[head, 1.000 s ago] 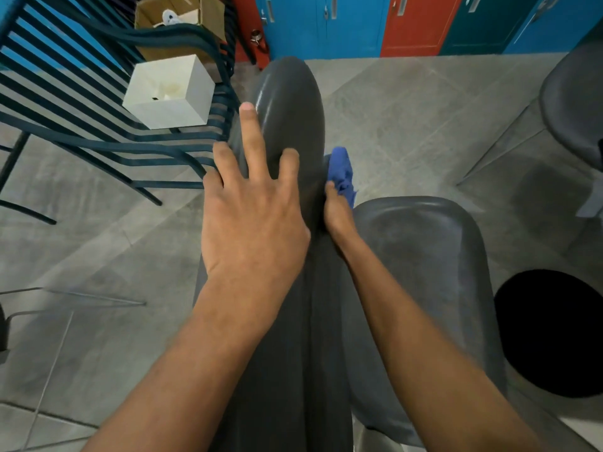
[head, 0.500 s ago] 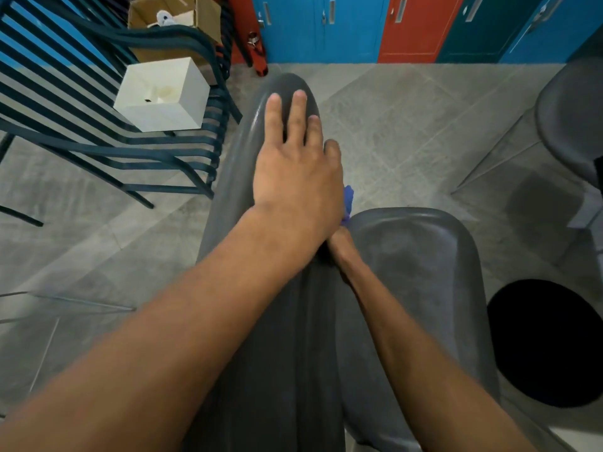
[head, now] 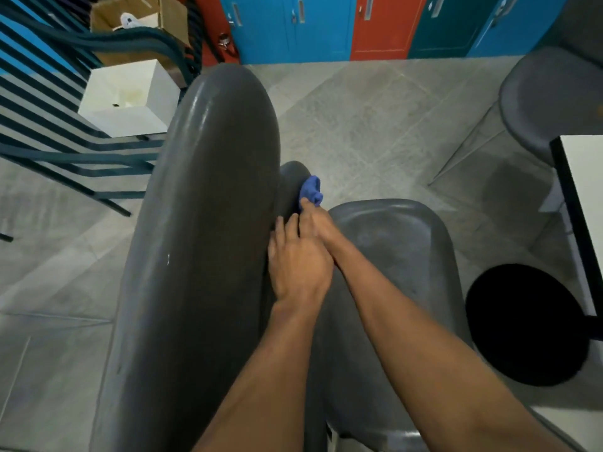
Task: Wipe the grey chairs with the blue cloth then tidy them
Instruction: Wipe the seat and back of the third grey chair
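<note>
The right hand [head: 313, 220] pinched the blue cloth [head: 311, 190] against the far inner face of the grey chair's backrest [head: 208, 230], just above the junction with the seat [head: 391, 256]. The cloth was bunched into a small wad; only its upper part showed beyond the fingertips. The left hand [head: 298, 265] lay over the right wrist, fingers loosely bent against the backrest edge and holding nothing visible.

The step in hand appeared to be wiping the crevice between backrest and seat. To do it well, the cloth should probably be spread flatter so more fabric meets the plastic, then drawn along the junction in 1 continuous pass toward the person. The left hand would serve better bracing the backrest than crowding the right wrist.

The backrest's long axis ran from the near bottom edge of the view toward the lockers [head: 326, 27], its rounded top pointing away. The seat opened to the right. A 2nd grey chair [head: 535, 99] stood well apart at the right, on the floor [head: 375, 125].
</note>
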The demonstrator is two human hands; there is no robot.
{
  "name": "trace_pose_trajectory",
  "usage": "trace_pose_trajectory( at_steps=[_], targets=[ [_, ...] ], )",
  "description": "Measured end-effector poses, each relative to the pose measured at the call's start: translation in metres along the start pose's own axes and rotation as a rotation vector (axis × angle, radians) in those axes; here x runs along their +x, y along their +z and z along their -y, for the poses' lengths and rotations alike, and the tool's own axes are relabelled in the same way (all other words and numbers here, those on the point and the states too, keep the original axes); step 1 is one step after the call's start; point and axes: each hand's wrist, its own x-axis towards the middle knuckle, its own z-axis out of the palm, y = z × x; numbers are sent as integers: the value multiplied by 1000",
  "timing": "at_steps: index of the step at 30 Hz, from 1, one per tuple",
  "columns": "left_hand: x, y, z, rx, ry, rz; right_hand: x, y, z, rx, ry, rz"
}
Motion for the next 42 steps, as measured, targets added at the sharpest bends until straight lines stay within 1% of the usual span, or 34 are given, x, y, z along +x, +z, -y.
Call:
trace_pose_trajectory(
  at_steps=[2,5,9,13,16,19,22,27,30,32,34,36,39,42],
  targets=[
    [-31,15,6,-75,-78,-111,-4,0,1,5,37,43],
    [-74,34,9,-94,-151,-254,-14,4,-11,7,14,57],
    [-121,47,14,-100,-204,-274,-49,14,-19,-74,-43,65],
    [-145,45,11,-148,-264,-308,-72,29,-31,-184,-115,48],
    [-160,49,14,-136,-272,-283,-73,38,-35,-246,-188,56],
    [-163,51,17,-103,-282,-280,-66,45,-27,-254,-286,38],
    [-163,59,17,-25,-287,-272,-50,49,-16,-201,-308,29],
    [-149,84,13,196,-290,-278,2,50,1,-90,-325,-119],
    [-134,95,16,298,-274,-289,24,42,-1,-72,-371,-120],
    [-126,103,18,348,-299,-305,35,36,-4,-103,-391,-74],
    [-121,107,18,365,-340,-327,45,31,-7,-142,-403,-22],
    [-118,110,16,357,-376,-370,54,25,-5,-174,-414,-10],
    [-117,112,12,342,-415,-411,73,18,2,-174,-409,-40],
    [-114,117,12,355,-421,-439,95,10,9,-145,-364,-57]
  ],
)
